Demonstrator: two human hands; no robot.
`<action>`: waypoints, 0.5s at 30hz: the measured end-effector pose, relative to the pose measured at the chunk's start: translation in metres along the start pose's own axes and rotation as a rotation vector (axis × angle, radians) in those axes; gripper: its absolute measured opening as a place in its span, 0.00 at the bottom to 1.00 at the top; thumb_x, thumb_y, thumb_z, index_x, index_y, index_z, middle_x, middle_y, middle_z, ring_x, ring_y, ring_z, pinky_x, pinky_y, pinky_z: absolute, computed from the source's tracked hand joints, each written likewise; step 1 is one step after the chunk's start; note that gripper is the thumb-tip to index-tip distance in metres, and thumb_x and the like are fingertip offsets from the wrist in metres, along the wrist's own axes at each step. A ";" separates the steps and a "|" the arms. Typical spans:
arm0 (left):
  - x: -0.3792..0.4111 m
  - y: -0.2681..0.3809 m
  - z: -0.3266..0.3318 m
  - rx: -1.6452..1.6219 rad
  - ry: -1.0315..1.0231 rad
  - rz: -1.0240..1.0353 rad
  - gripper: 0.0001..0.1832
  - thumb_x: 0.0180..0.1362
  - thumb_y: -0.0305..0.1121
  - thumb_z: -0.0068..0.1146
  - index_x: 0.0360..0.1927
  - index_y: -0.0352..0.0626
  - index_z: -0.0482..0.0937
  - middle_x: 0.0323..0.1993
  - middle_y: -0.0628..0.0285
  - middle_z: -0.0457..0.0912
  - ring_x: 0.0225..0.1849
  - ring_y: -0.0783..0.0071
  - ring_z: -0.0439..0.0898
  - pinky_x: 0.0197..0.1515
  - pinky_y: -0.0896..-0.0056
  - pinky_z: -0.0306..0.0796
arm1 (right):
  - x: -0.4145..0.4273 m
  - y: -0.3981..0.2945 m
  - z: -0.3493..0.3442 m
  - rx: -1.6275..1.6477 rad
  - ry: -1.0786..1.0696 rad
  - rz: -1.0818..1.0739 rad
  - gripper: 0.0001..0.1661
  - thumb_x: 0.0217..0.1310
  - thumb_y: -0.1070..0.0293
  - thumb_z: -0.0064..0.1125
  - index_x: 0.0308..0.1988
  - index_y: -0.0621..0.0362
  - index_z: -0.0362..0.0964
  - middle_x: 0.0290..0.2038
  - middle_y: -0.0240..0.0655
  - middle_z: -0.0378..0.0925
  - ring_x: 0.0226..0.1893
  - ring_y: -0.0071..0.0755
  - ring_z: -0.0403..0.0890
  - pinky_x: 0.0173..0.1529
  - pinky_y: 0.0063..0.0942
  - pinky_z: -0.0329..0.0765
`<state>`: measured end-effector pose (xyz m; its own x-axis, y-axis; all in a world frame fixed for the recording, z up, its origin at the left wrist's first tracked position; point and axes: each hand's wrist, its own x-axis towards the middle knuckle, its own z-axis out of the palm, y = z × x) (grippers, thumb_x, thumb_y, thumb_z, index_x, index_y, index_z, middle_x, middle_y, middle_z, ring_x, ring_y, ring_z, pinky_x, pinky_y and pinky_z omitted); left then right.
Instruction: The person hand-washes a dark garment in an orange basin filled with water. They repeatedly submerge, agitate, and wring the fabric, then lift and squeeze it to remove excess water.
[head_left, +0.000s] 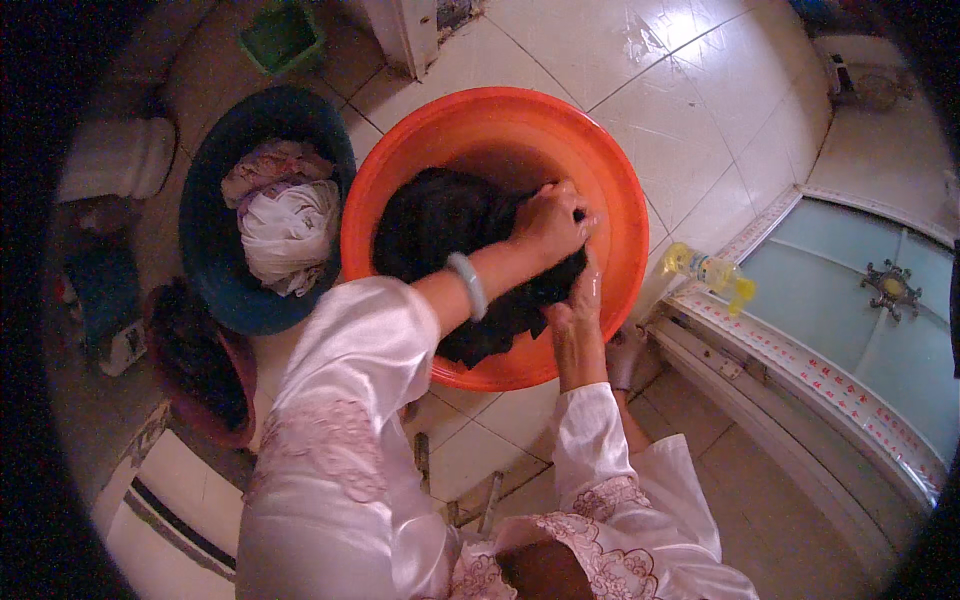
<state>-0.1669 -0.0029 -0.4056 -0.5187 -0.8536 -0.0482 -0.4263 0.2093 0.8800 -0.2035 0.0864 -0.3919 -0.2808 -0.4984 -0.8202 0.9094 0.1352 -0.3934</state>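
Note:
A wide orange plastic basin (495, 105) sits on the tiled floor before me. Heaped inside it is a dark, wet-looking cloth or garment (442, 217). My left hand (551, 217), a pale bangle on its wrist, is curled in a fist around a bunched part of the cloth near the basin's right side. Just below it, my right hand (579, 292) grips the cloth's right edge, fingers partly hidden behind the fabric. The two hands are close together. Both arms come out of pale satin sleeves with lace trim.
To the left stands a dark teal basin (202, 217) with white cloth (289, 232) and pink cloth (274, 169). Below it is a reddish basin (244, 367) with dark contents. A green container (279, 37) stands behind. At right, a pump bottle (705, 270) is beside a frosted-glass panel (832, 240).

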 end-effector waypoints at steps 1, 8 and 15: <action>-0.015 0.011 -0.012 -0.029 0.020 0.063 0.14 0.45 0.41 0.61 0.18 0.42 0.74 0.30 0.57 0.72 0.37 0.55 0.71 0.38 0.56 0.69 | -0.001 -0.005 -0.005 0.032 -0.021 -0.014 0.30 0.63 0.46 0.42 0.54 0.58 0.62 0.49 0.41 0.72 0.47 0.40 0.74 0.52 0.38 0.73; -0.040 -0.018 -0.030 0.195 0.060 0.187 0.13 0.51 0.37 0.55 0.16 0.42 0.75 0.23 0.53 0.73 0.26 0.52 0.73 0.28 0.55 0.69 | -0.027 0.024 0.026 -0.176 0.067 0.035 0.25 0.65 0.51 0.40 0.51 0.57 0.67 0.44 0.36 0.75 0.42 0.34 0.76 0.48 0.32 0.74; -0.076 0.020 -0.076 -0.094 -0.087 0.236 0.12 0.49 0.34 0.60 0.18 0.40 0.74 0.28 0.57 0.72 0.33 0.58 0.71 0.39 0.60 0.68 | -0.041 -0.034 -0.022 -0.846 0.029 -0.189 0.22 0.62 0.53 0.50 0.45 0.61 0.72 0.40 0.34 0.76 0.42 0.31 0.74 0.45 0.28 0.73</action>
<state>-0.0796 0.0293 -0.3484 -0.6591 -0.7414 0.1262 -0.2179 0.3489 0.9115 -0.2296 0.1214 -0.3541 -0.4225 -0.5563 -0.7156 0.3159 0.6496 -0.6915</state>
